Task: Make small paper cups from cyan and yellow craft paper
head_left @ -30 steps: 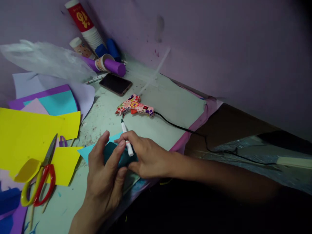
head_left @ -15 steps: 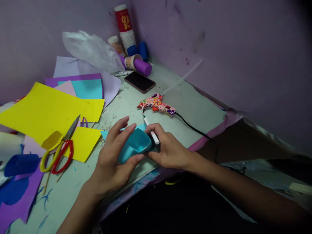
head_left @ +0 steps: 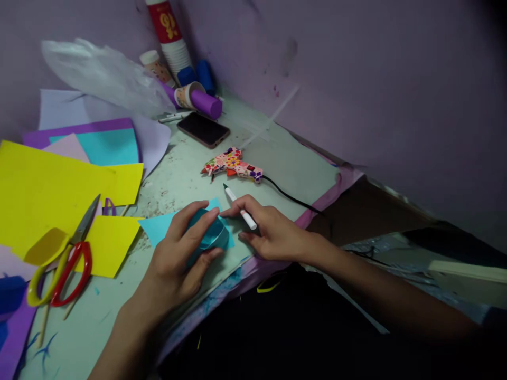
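My left hand curls around a turquoise cup-shaped piece, fingers over its top and thumb along the near side. The piece rests on or just above a light-blue sheet near the table's front edge; its underside is hidden. My right hand holds a white marker tucked among its fingers, the dark tip pointing away from me. Its index fingertip is close to the cup piece's right side, while the thumb stays apart from it. Beyond the marker lies a flower-patterned glue gun.
Scissors with red and yellow handles lie at left on yellow sheets. A phone, a purple roll, stacked paper cups and a clear plastic bag are at the back. A black cord crosses the right edge.
The camera view has turned slightly right. My right hand has drawn away from the cup piece, still with the marker. The cup piece has tilted in my left hand, and more of the light-blue sheet shows.
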